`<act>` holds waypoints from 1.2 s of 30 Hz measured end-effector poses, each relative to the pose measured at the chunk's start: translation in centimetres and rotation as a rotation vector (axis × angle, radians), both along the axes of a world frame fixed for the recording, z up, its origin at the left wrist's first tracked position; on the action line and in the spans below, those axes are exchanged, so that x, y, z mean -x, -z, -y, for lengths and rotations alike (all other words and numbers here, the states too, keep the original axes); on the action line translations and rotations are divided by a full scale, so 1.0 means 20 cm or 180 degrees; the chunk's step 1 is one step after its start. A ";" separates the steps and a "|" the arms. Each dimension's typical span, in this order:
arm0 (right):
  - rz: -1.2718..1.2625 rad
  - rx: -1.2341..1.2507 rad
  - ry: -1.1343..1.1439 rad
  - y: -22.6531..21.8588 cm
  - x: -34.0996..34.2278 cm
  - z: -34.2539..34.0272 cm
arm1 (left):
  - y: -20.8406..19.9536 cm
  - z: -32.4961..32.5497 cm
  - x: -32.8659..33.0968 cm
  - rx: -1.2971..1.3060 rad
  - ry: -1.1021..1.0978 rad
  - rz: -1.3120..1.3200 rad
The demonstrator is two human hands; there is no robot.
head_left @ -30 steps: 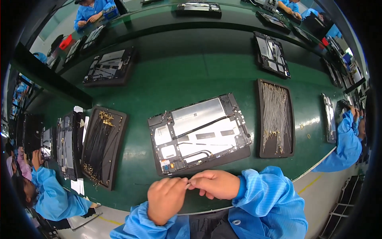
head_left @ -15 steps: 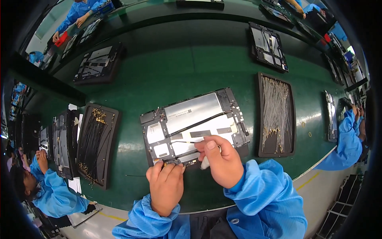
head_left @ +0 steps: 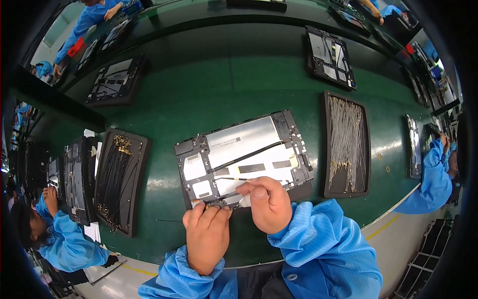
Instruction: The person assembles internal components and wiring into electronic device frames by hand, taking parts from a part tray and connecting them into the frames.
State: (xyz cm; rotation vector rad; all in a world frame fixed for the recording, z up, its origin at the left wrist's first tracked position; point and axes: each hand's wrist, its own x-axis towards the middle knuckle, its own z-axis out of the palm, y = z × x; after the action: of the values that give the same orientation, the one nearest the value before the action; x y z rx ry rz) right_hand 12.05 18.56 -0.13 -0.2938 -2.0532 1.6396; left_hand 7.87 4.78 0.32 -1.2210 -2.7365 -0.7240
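A tablet-like device [head_left: 241, 135] with its back off lies in front of me, tilted, showing silver panels, a black frame and dark strips. My left hand [head_left: 206, 241] has bent fingers pressed together at the device's near edge. A thin black cable [head_left: 169, 220] runs out to the left from beneath that hand; its other end is hidden. My right hand [head_left: 269, 204] is closed in a pinch just right of the left fingers, over the near edge. Something white [head_left: 244, 201] shows under its fingers; whether it is held or worn cannot be made out.
A dark tray [head_left: 142, 169] of black cables with gold ends lies left, and another tray [head_left: 367, 149] of grey cables right. Similar devices lie at far left [head_left: 113, 79] and far right [head_left: 331, 57]. Co-workers in blue sit at left [head_left: 74, 239] and right [head_left: 433, 174].
My right hand has moved left and slightly down, closer to the left fingers, and the white thing with it. My left hand has stayed almost still on the device's edge.
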 end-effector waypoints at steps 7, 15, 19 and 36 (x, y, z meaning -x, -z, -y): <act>-0.0068 0.0349 0.0107 0.02 0.01 0.01 | 0.00 0.00 0.00 -0.0006 0.0017 0.0017; 0.0533 -0.1509 -0.1004 -0.13 0.06 -0.01 | -0.01 0.01 -0.01 0.0051 -0.0004 0.0021; 0.0586 -0.1361 -0.1159 -0.10 0.11 -0.04 | -0.06 0.01 -0.04 -0.0090 -0.0409 0.0138; 0.1433 0.1117 0.0083 -0.07 0.05 0.03 | -0.08 0.17 -0.08 -0.2827 -0.2651 0.3954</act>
State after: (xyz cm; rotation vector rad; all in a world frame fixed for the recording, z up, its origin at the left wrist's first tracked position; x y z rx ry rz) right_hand 11.05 17.91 1.28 -0.8757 -2.0345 2.0600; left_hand 9.47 1.29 1.97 0.7707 -2.3675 -2.5934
